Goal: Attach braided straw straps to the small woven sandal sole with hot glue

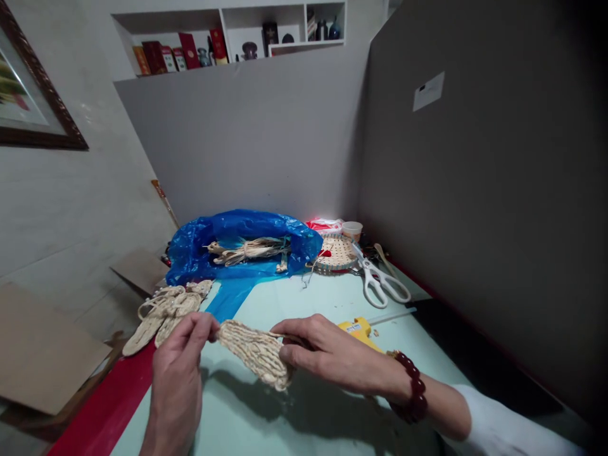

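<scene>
A woven straw sole point(255, 351) hangs just above the pale green table point(304, 411), held between both hands. My left hand point(178, 373) pinches its left tip with thumb and fingers. My right hand point(327, 351), with a dark red bead bracelet point(412, 387) at the wrist, grips the sole's right end with curled fingers. A yellow glue gun point(358, 330) lies on the table just behind my right hand.
Finished straw sandals point(164, 311) lie at the table's left edge. A blue plastic bag point(240, 250) holds straw bundles at the back. White scissors point(380, 278), a woven disc point(337, 253) and a small cup point(352, 229) sit back right. Grey partitions wall the back and right.
</scene>
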A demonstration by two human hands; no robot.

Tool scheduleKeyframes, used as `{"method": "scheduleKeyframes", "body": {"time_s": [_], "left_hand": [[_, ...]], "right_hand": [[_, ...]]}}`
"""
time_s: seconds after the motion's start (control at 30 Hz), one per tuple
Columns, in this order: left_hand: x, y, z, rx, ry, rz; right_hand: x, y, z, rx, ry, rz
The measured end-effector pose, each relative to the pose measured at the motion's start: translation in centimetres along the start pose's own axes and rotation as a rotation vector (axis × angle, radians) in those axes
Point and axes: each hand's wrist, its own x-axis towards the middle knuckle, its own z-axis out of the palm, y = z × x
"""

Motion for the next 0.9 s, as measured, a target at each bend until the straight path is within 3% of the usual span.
{"method": "scheduleKeyframes", "body": {"time_s": [0.27, 0.43, 0.5, 0.63, 0.9], "left_hand": [[-0.1, 1.0, 0.1, 0.501, -0.290, 0.242], [-1.4, 1.6, 1.0, 0.595, -0.662, 0.195], [-1.9, 1.8, 1.4, 0.622, -0.734, 0.160], [-2.2, 2.3, 1.7, 0.649, -0.749, 0.089], [-1.8, 2.1, 0.9, 0.571, -0.585, -0.026]], "right_hand": [[0.3, 0.9, -0.2, -0.108, -0.087, 0.009], [0.1, 1.1, -0.2, -0.174, -0.190, -0.013], [0.0, 1.1, 0.0, -0.197, -0.210, -0.003], [-0.2, 1.3, 0.2, -0.226, -0.187, 0.024], [0.0, 1.4, -0.4, -0.178, -0.046, -0.026]]}}
